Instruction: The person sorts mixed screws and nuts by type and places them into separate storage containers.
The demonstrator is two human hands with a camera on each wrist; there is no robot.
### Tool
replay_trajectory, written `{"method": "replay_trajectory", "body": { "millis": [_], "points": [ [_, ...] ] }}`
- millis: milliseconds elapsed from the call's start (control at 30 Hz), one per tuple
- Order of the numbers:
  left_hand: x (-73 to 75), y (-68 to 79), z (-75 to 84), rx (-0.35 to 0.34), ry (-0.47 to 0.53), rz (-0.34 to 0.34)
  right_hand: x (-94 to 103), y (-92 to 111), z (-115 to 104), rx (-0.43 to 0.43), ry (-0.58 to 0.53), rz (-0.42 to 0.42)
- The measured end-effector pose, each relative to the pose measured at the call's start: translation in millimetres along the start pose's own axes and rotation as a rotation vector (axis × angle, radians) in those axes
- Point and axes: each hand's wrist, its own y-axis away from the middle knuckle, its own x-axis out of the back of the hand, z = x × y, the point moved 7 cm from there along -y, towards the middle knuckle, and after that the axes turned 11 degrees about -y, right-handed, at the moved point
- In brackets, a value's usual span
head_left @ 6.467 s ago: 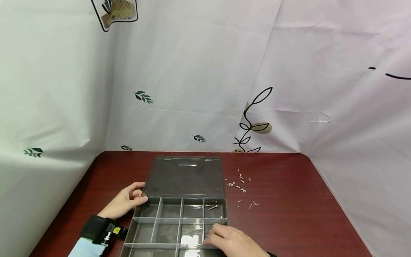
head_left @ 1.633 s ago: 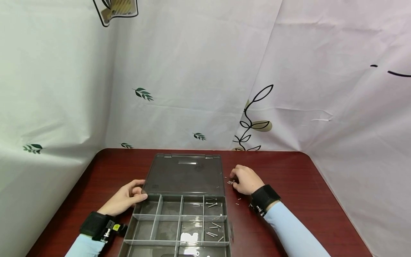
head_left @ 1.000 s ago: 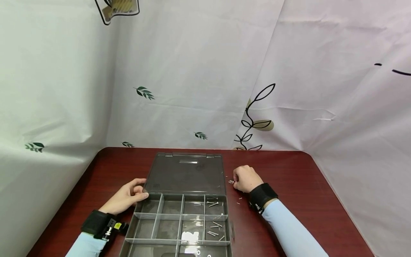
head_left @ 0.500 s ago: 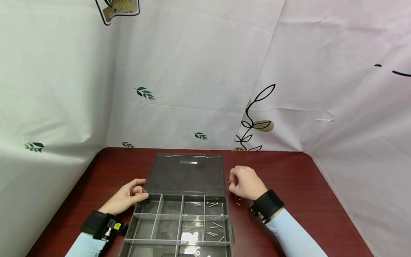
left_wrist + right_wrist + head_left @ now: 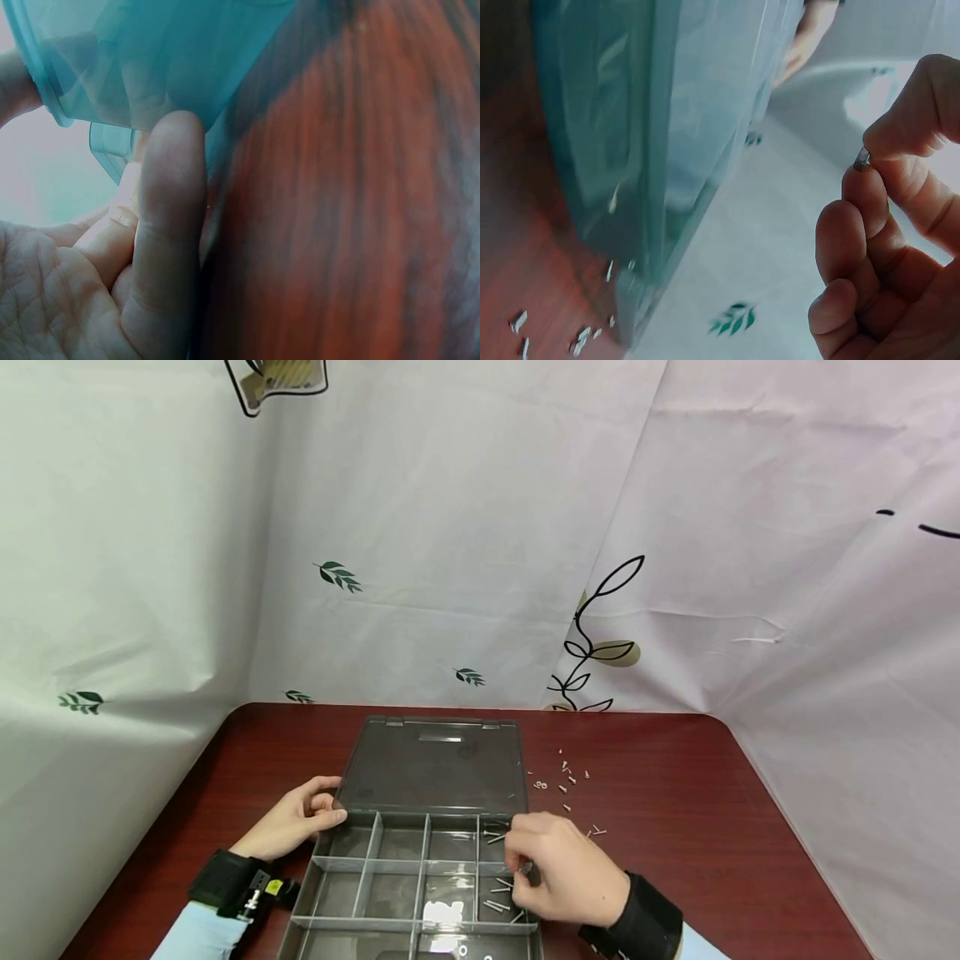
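Observation:
A translucent grey compartment box (image 5: 397, 863) lies with its lid (image 5: 435, 768) folded back on the table. My left hand (image 5: 288, 822) grips its left side near the hinge, thumb (image 5: 174, 172) against the wall in the left wrist view. Above the right-hand column, my right hand (image 5: 562, 868) pinches a small shiny metal piece (image 5: 862, 159) between thumb and forefinger; I cannot tell its kind. Screws (image 5: 497, 906) lie in the middle right compartment, and more screws (image 5: 497, 838) in the one behind it. A ring-shaped washer (image 5: 462, 951) sits in a front compartment.
Right of the lid, small screws (image 5: 572, 780) and washers (image 5: 540, 785) lie scattered on the dark red table (image 5: 675, 793). A few thin screws (image 5: 598, 831) lie nearer the front. White patterned cloth (image 5: 465, 527) hangs behind and at both sides.
Over the last half second my right hand has moved from the scattered pieces beside the lid, toward me and leftward, over the right compartments. My left hand has kept its place.

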Motion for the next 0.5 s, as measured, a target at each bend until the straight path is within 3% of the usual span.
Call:
{"method": "replay_trajectory", "body": {
  "millis": [233,500],
  "points": [
    [0.3,-0.3,-0.3,0.0,-0.003,-0.001,-14.3,11.0,-35.9,0.15,0.034,-0.05],
    [-0.2,-0.3,-2.1,0.008,-0.005,0.0,-29.1,16.7,-53.5,0.249,-0.001,-0.177]
  ]
}}
